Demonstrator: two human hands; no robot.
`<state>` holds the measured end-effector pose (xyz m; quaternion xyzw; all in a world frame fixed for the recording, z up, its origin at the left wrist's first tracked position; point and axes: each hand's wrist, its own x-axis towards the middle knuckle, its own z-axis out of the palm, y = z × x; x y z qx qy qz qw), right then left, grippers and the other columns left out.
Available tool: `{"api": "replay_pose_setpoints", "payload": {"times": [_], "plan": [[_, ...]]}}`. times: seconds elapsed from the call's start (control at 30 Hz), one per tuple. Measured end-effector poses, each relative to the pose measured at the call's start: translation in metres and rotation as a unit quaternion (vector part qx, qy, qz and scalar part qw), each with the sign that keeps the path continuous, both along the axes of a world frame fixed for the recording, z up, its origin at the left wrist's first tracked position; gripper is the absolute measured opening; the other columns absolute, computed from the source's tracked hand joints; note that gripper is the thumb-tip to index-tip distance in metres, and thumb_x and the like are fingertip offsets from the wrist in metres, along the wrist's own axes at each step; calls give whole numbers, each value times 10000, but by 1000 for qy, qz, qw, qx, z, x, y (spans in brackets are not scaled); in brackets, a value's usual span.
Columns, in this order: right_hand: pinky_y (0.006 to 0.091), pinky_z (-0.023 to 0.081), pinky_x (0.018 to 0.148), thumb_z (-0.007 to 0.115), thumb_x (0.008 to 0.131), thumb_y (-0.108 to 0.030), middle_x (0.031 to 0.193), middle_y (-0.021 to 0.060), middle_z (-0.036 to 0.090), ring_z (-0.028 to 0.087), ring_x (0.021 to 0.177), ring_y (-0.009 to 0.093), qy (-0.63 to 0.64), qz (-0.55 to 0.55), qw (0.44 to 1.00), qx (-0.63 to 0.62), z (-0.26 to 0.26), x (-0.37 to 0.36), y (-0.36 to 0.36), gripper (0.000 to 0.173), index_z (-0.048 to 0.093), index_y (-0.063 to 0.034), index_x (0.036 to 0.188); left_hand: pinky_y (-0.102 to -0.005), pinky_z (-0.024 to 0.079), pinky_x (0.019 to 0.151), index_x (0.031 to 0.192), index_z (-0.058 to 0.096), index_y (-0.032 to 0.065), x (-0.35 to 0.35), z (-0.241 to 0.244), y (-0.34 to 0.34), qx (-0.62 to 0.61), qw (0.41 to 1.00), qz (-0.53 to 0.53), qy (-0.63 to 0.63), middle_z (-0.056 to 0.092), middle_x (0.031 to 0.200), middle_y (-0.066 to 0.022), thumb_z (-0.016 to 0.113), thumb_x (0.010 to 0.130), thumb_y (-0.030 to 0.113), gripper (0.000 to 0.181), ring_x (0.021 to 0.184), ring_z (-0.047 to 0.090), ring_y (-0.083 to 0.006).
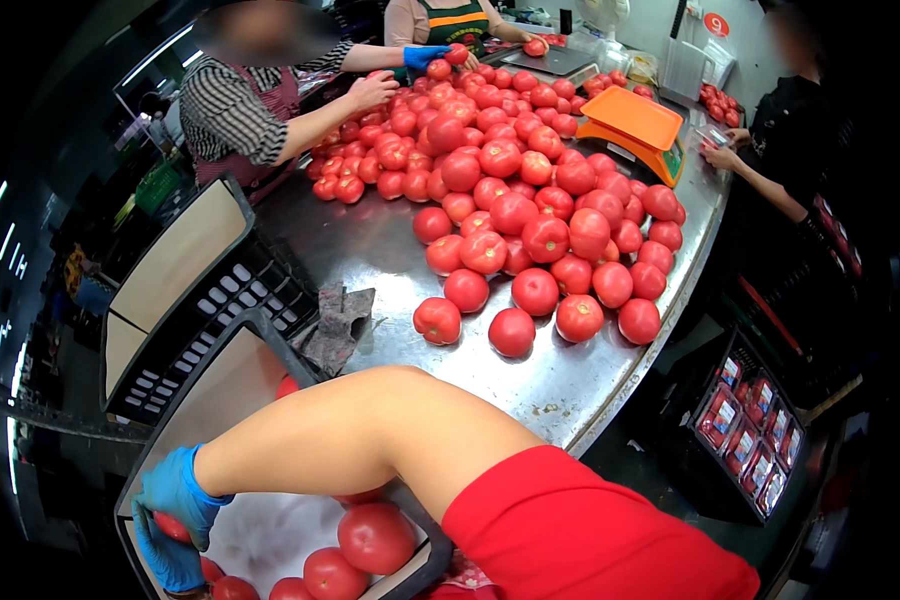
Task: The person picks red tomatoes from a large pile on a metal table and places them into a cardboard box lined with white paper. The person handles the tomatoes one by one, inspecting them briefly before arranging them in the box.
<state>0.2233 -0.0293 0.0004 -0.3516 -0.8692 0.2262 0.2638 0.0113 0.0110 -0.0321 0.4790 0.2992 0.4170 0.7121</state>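
My right hand (180, 491), in a blue glove, reaches across into the lined crate (434, 555) at the lower left, and its fingers curl over a red tomato (171, 526). From below, my left hand (166, 551), also blue-gloved, lies against the same tomato; its wrist is mostly cut off by the picture's bottom edge. More tomatoes lie on the white lining, among them a large tomato (376, 538) near the crate's right corner. My bare right forearm hides part of the crate. Beyond it, a big heap of tomatoes (514, 214) covers much of the steel table (397, 352).
Another black crate (176, 255) stands at the left, beside a grey cloth (335, 326). An orange scale (634, 124) is at the heap's far right. Three other people stand around the table. Below right, a black crate (709, 465) holds packed tomatoes.
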Motion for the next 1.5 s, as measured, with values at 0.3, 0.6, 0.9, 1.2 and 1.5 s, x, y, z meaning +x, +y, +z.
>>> {"api": "replay_pose_setpoints", "payload": {"times": [0.3, 0.6, 0.9, 1.2, 1.5], "plan": [[414, 479, 793, 792, 549, -347, 1052, 154, 596, 584, 974, 327, -58, -4, 997, 50, -2, -3, -4, 656, 579, -64, 1101, -379, 229, 1058, 1384, 298, 93, 23, 18, -20, -35, 996, 74, 26, 320, 1404, -96, 347, 920, 471, 601, 1285, 310, -245], [413, 475, 808, 792, 563, -321, 1055, 150, 605, 584, 975, 333, -47, 14, 998, 49, -2, -1, -5, 618, 593, -67, 1091, -369, 227, 1058, 1384, 295, 76, 14, 12, -13, 6, 998, 44, 42, 322, 1402, -103, 344, 911, 500, 638, 1286, 313, -245], [415, 481, 810, 787, 563, -301, 1052, 149, 607, 588, 965, 337, -83, 11, 994, 70, -1, -4, -3, 618, 590, -59, 1097, -369, 225, 1057, 1380, 294, 64, 19, 16, -17, -24, 999, 22, 42, 344, 1384, -99, 345, 914, 506, 644, 1281, 318, -235], [420, 483, 818, 757, 614, -381, 1139, 216, 515, 565, 984, 353, -65, -146, 957, 242, 34, 39, -25, 844, 407, -20, 1291, -379, 443, 906, 1358, 295, 41, 19, 38, -29, 43, 995, -80, 44, 411, 1319, -124, 350, 917, 492, 633, 1130, 494, -250], [373, 440, 856, 726, 661, -262, 1087, 199, 548, 546, 1016, 315, -22, -507, 820, 266, -13, 308, -118, 599, 506, -17, 1160, -297, 465, 821, 1176, 503, 2, 60, 34, -63, 164, 902, -227, 328, 565, 1059, -116, 513, 912, 252, 363, 938, 568, -204]]}}
